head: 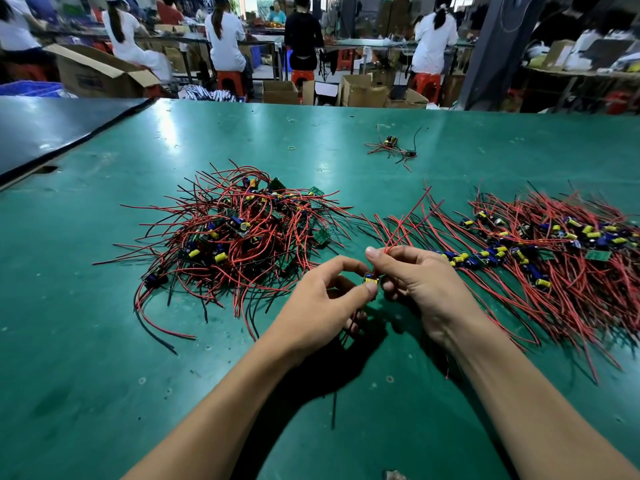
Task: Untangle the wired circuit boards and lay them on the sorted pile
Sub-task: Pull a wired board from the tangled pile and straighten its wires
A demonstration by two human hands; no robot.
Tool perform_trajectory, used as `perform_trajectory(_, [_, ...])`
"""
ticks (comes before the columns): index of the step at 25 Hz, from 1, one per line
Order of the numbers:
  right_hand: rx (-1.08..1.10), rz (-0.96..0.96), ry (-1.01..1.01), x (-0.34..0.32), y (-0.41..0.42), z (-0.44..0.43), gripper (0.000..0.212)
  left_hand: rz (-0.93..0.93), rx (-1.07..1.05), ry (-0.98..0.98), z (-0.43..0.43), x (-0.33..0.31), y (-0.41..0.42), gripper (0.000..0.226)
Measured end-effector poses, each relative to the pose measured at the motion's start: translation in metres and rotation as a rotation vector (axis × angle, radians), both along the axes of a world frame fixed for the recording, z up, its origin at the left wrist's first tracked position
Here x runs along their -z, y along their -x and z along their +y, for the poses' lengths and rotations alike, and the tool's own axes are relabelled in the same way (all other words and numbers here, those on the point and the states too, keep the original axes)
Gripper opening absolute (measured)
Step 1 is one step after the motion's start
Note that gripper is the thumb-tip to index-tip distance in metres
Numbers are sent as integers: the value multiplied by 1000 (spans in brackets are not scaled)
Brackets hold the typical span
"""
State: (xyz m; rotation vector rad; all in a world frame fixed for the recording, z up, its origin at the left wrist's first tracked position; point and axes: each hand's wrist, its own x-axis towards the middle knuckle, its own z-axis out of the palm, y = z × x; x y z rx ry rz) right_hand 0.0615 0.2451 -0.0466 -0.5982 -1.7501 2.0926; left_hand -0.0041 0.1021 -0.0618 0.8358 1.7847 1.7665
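**One board free, two piles within snagging reach**

My green bench (104, 341) carries the tangled heap (235, 233) on my left and the sorted pile (540, 258) on my right, its leads combed roughly one way. Btwn them, just above the surface, I hold one small circuit board (370, 280). My left hand (322, 306) pinches its near edge w/ thumb and forefinger; my right hand (419, 282) is closed on the red wires (405, 220) rising from it. Risks, as I judge them: those leads fan out over the sorted pile's near ends, so a quick sweep could hook and drag laid boards out of line. Pulling hard on wire, not board, might stress the solder joints. Leads hanging below my left palm could catch too.
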Motion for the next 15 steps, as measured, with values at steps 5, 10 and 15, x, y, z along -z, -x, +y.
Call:
perform_trajectory(5, [41, 37, -3, -1, 0, -1, 31, 10, -50, -21, 1, 2, 3, 8])
perform_trajectory(10, [5, 24, -75, -1, -1, 0, 11, -76, -7, -16, 0, 2, 6, 10])
perform_trajectory(15, [-75, -44, -96, -3, -3, 5, 11, -101, 8, -1, -2, 0, 7, 10])
